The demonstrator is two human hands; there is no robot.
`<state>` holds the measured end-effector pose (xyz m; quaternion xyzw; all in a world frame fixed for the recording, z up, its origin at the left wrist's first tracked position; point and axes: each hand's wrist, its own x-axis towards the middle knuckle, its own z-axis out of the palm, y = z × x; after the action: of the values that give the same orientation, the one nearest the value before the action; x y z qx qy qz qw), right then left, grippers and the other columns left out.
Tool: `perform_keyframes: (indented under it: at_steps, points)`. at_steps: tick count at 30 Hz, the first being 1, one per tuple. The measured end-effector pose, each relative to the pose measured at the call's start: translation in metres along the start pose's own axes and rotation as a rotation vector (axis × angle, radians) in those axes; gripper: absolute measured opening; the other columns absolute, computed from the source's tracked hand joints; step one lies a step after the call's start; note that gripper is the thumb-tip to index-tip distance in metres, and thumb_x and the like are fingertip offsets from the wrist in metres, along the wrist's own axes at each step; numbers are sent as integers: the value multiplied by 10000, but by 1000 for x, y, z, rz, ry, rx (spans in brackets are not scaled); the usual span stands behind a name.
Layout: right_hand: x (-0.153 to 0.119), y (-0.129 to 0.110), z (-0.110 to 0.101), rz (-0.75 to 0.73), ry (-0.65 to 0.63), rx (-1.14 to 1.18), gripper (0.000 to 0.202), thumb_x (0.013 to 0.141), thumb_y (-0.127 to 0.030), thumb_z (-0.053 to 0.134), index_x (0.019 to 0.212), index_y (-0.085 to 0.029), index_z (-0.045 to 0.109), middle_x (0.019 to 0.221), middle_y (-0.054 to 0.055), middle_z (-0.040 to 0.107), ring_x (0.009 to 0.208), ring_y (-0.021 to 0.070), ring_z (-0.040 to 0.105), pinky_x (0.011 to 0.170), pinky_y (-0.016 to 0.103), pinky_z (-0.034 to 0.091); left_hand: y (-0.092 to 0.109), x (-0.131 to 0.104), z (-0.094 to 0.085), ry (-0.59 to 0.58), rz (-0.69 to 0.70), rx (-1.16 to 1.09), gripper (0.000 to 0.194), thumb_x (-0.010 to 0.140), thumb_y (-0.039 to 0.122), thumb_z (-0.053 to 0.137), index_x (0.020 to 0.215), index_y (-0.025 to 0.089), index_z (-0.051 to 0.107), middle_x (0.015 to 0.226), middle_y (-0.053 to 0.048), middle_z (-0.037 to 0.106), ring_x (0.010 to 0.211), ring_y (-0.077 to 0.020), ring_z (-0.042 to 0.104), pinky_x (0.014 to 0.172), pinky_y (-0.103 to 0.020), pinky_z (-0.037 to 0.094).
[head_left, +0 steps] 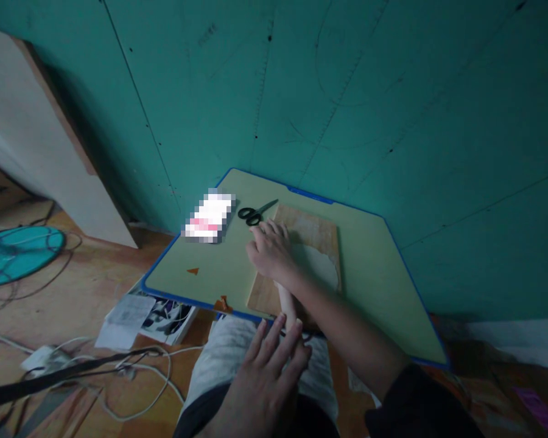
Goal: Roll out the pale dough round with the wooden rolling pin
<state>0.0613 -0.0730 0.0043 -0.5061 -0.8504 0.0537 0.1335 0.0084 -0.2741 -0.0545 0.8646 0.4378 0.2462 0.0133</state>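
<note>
On a wooden board lies a flat, round, whitish sheet of dough. A pale rolling pin lies lengthwise along the board's left side, its near end towards me. My right hand reaches across from the right, fingers bent over the pin's far end, which is hidden beneath it. Close to my body, my left hand has its fingers stretched out over the pin's near end, seemingly touching it. Black-handled scissors lie just beyond my right hand.
The board rests on a pale folding table with a blue rim, against a green wall. A pixelated white rectangular item is at the table's left. Orange scraps lie near its front edge. Cables clutter the floor at left.
</note>
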Motion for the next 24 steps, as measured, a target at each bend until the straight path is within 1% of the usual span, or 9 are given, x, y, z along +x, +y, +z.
perform_keyframes:
  at_steps: [3,5,8,9,12,14,17,22,24]
  points:
    - [3,9,0,-30,-20,60,359,903,-193,417,1196,-173,624,1233,108,636,1257,256,477,1122,440,296,2,9,1,18,-10,-18,469,896,367,603,1339,233,534,1563,-92,389,1471,-321,266,1172,-518,281]
    - [1,23,-3,-30,-52,76,382,901,-165,408,1221,-160,615,1266,112,623,1250,233,488,1102,388,328,3,22,3,31,19,-56,395,880,418,626,1222,222,601,1511,-101,460,1448,-334,318,1167,-540,287]
    - [-6,50,-13,9,-135,39,428,922,-145,375,1300,-141,578,1405,137,543,1356,238,422,1150,423,265,4,45,6,21,84,-104,213,914,385,593,1012,206,652,1343,-76,615,1433,-301,358,1186,-526,266]
    - [-9,58,-17,21,-161,23,444,937,-157,363,1337,-141,554,1467,145,490,1406,247,370,1173,461,217,4,51,7,21,92,-118,209,928,372,575,1025,204,653,1306,-70,639,1434,-284,359,1193,-512,260]
    - [-14,73,-26,39,-231,8,478,967,-212,356,1422,-149,488,1564,151,371,1477,256,267,1195,503,145,4,60,10,33,62,-144,334,952,349,539,1243,195,598,1350,-70,617,1440,-254,349,1197,-474,268]
    - [-15,74,-26,43,-247,14,495,966,-226,359,1443,-155,469,1580,148,346,1485,255,253,1201,502,133,4,58,11,67,29,-157,350,949,314,534,1279,210,586,1380,-56,600,1440,-247,349,1195,-458,276]
    - [-11,65,-19,41,-214,29,507,959,-222,345,1445,-151,472,1568,146,369,1477,258,268,1201,503,137,2,49,11,139,-29,-213,292,908,285,570,1187,236,642,1365,-47,611,1430,-247,367,1202,-469,262]
    - [2,41,-4,30,-134,39,503,925,-202,369,1397,-133,530,1513,140,451,1448,278,301,1198,483,169,-5,33,5,242,-134,-275,168,858,290,594,985,215,675,1445,-102,542,1419,-286,389,1183,-546,269]
    - [6,31,0,42,-115,36,493,916,-213,382,1377,-160,547,1491,117,482,1439,289,310,1194,506,172,-8,28,3,267,-147,-244,157,851,272,596,973,198,661,1485,-127,498,1432,-296,370,1177,-550,285]
